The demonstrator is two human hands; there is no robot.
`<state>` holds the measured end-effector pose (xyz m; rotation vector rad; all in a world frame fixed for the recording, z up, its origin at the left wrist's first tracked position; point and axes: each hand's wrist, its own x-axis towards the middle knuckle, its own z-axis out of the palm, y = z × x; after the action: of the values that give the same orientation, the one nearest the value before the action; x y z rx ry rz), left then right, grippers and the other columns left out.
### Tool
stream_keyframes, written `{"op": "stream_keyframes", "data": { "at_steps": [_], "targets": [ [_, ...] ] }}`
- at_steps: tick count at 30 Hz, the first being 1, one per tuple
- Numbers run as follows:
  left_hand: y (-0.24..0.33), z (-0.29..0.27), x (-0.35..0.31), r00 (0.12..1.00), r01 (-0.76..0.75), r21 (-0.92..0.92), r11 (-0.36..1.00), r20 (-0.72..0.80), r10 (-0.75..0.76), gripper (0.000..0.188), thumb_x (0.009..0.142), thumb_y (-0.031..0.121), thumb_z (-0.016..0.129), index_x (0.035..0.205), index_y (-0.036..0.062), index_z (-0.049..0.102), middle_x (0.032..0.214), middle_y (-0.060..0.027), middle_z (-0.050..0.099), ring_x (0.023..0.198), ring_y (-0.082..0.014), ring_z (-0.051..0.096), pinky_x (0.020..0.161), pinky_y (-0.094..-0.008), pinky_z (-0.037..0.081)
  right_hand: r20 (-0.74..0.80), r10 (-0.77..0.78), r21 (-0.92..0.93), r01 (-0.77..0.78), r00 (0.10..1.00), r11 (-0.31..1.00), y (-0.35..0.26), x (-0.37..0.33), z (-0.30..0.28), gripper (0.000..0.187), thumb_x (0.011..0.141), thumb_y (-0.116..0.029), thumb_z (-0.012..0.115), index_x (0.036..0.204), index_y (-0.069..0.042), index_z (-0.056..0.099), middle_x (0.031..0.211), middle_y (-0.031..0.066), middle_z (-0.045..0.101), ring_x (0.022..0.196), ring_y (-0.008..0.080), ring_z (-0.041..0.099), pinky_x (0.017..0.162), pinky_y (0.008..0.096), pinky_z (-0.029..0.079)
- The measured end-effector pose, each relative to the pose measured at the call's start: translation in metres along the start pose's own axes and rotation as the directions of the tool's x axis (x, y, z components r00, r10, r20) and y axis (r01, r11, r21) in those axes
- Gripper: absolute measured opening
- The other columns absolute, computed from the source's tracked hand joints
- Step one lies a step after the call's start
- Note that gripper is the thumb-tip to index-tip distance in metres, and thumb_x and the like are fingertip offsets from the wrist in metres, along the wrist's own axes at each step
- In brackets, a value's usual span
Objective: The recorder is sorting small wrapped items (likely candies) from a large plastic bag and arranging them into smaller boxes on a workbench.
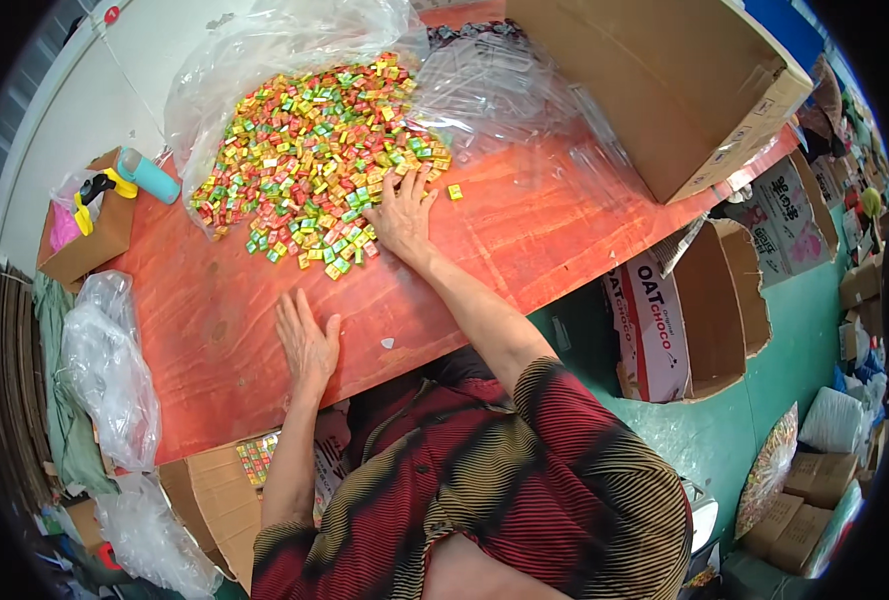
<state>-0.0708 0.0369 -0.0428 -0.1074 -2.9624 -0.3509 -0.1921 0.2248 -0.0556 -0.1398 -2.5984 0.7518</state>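
Observation:
A wide pile of small block-shaped wrapped pieces [314, 150] in yellow, green and red covers the far part of a red table [214, 330]. My right hand [404, 218] lies at the pile's right near edge, fingers spread and touching the pieces there. One yellow piece [454, 192] sits apart, just right of those fingers. Closer to me, my left hand [307, 340] rests on the bare tabletop with its fingers stretched out and nothing in it. A small whitish scrap [387, 343] lies to the right of my left hand.
Clear plastic sheeting [194, 95] lies behind the pile; clear plastic pieces [494, 85] are right of it. A large cardboard box [644, 90] stands at the far right. At left are a small box [104, 235], a teal bottle [149, 176] and plastic bags [112, 335]. An open carton [214, 500] sits below the near edge.

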Motion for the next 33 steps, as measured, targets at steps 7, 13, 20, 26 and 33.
{"op": "stream_keyframes", "data": {
  "at_steps": [7, 13, 20, 26, 33],
  "targets": [
    [0.029, 0.020, 0.035, 0.994, -0.074, -0.083, 0.994, -0.080, 0.067, 0.076, 0.075, 0.041, 0.055, 0.130, -0.0007, 0.021, 0.132, -0.0275, 0.020, 0.122, -0.0448, 0.019, 0.099, -0.0503, 0.017, 0.027, -0.059, -0.024, 0.059, 0.998, 0.998, -0.004, -0.019, -0.019, 0.066, 0.070, -0.039, 0.061, 0.122, -0.005, 0.038, 0.128, 0.0256, 0.027, 0.121, 0.0453, 0.019, 0.089, 0.0622, 0.023],
    [0.037, 0.032, 0.067, 0.973, -0.205, 0.061, 0.977, -0.098, 0.210, 0.076, 0.075, 0.044, 0.055, 0.129, -0.0006, 0.025, 0.132, -0.0280, 0.022, 0.120, -0.0470, 0.021, 0.097, -0.0543, 0.019, -0.022, -0.117, 0.016, 0.117, 0.993, 0.993, -0.017, -0.021, 0.009, 0.057, 0.072, -0.036, 0.059, 0.117, -0.003, 0.043, 0.124, 0.0267, 0.033, 0.117, 0.0442, 0.028, 0.094, 0.0544, 0.024],
    [0.010, 0.032, 0.104, 0.968, -0.235, 0.137, 0.962, -0.055, 0.245, 0.066, 0.082, 0.040, 0.047, 0.130, 0.0010, 0.025, 0.131, -0.0269, 0.025, 0.119, -0.0434, 0.025, 0.096, -0.0514, 0.022, -0.068, -0.070, 0.109, 0.077, 0.995, 0.991, -0.024, -0.012, 0.019, 0.050, 0.072, -0.030, 0.059, 0.110, 0.000, 0.047, 0.120, 0.0277, 0.036, 0.118, 0.0437, 0.027, 0.095, 0.0539, 0.023],
    [0.005, 0.026, 0.098, 0.912, -0.316, 0.111, 0.942, -0.240, 0.334, 0.059, 0.084, 0.031, 0.047, 0.128, -0.0026, 0.026, 0.128, -0.0263, 0.030, 0.118, -0.0409, 0.028, 0.098, -0.0464, 0.024, 0.046, -0.196, 0.352, 0.168, 0.979, 0.921, -0.015, -0.022, -0.027, 0.034, 0.072, -0.023, 0.059, 0.098, -0.002, 0.053, 0.108, 0.0226, 0.046, 0.110, 0.0387, 0.037, 0.087, 0.0531, 0.030],
    [0.039, 0.014, 0.022, 0.917, -0.314, 0.030, 0.949, -0.249, 0.311, 0.060, 0.081, 0.029, 0.051, 0.127, -0.0009, 0.027, 0.130, -0.0260, 0.024, 0.121, -0.0414, 0.023, 0.098, -0.0491, 0.021, -0.008, -0.221, 0.149, 0.219, 0.975, 0.964, 0.058, -0.068, -0.097, 0.011, 0.070, -0.017, 0.058, 0.073, -0.007, 0.055, 0.071, 0.0117, 0.054, 0.065, 0.0294, 0.054, 0.053, 0.0353, 0.045]
  ]
}}
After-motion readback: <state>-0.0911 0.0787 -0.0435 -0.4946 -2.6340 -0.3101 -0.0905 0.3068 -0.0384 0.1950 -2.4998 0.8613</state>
